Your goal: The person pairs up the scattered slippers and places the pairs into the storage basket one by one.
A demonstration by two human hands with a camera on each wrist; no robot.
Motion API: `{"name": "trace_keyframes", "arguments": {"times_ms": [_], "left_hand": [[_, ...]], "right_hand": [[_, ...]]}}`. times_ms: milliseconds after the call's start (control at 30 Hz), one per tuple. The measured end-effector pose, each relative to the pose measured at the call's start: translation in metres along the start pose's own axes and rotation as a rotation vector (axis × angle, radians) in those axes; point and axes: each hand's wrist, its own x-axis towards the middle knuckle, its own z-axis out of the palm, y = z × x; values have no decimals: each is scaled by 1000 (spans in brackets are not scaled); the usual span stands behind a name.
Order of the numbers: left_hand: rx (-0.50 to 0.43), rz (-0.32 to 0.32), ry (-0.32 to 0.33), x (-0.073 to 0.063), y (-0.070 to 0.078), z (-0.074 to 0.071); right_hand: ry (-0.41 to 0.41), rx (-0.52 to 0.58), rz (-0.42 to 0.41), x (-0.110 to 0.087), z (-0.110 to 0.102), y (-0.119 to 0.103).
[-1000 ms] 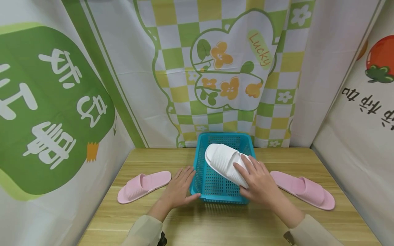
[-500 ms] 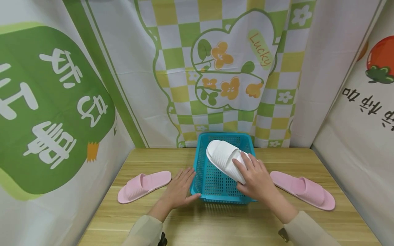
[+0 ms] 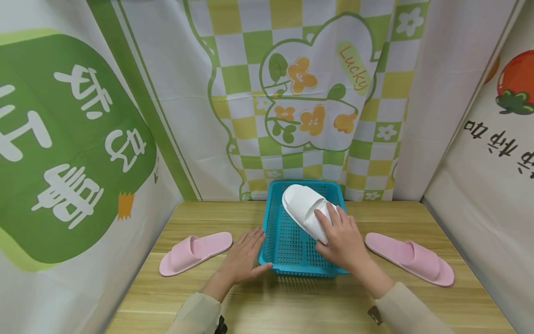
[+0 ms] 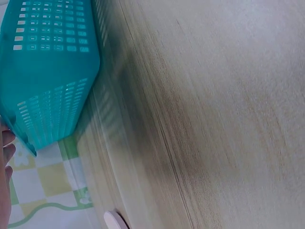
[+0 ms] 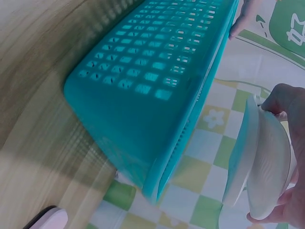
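Observation:
Over the teal plastic basket (image 3: 302, 268), my right hand (image 3: 345, 241) grips white slippers (image 3: 303, 204) by the heel end, toe pointing to the back left. Two pale soles lie against each other in the right wrist view, so it looks like a pair (image 5: 269, 162). They are held above the basket's rim. With fingers extended, my left hand (image 3: 245, 257) rests against the basket's left rim. Part of that hand shows at the left wrist view's edge. One pink slipper (image 3: 193, 253) lies left of the basket, another pink slipper (image 3: 410, 257) lies right of it.
The wooden tabletop (image 3: 292, 311) carries the basket and pink slippers. A checkered cloth (image 3: 250, 83) hangs right behind the basket. Printed white cloths (image 3: 175, 116) enclose the left and right sides.
My right hand has shifted slightly back and left with the white slippers, and their toe end has moved farther back. My left hand and the basket have stayed put.

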Motion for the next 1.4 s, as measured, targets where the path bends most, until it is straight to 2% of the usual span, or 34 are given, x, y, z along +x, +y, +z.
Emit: {"name": "trace_keyframes", "arguments": {"times_ms": [467,767,1033,1400], "left_hand": [[-25,6,9,0,1,-1],[-23,-4,-12,0,2,-1],[-18,-8,-13,-1,1,-1],[-31,-17,-17,-1,1,1]], "right_hand": [[-66,-11,158,9,11,-10],[-64,-28,198,16,19,-14],[-94,-40,281,26,27,-20],[-174,-69,346,27,43,-24]]}}
